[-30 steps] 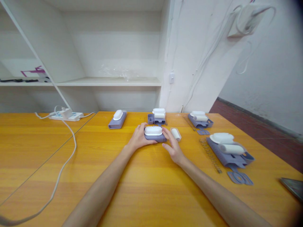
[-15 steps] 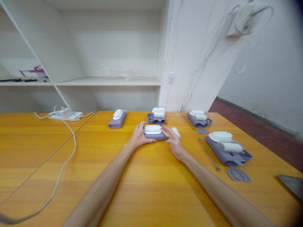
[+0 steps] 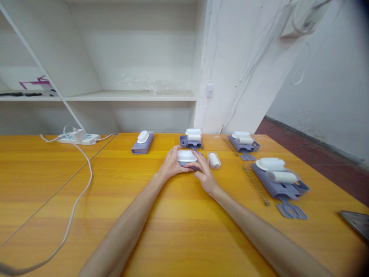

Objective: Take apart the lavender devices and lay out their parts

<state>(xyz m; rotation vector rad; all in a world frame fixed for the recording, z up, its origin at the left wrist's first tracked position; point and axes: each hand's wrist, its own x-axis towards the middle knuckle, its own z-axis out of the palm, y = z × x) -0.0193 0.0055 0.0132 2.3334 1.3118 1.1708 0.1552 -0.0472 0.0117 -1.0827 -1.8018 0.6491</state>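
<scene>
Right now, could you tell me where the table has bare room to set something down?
Bare wood lies between the cable and the forearms, and along the near edge of the table. It is crowded around the hands, the purple-and-white unit and the trays to the right.
</scene>
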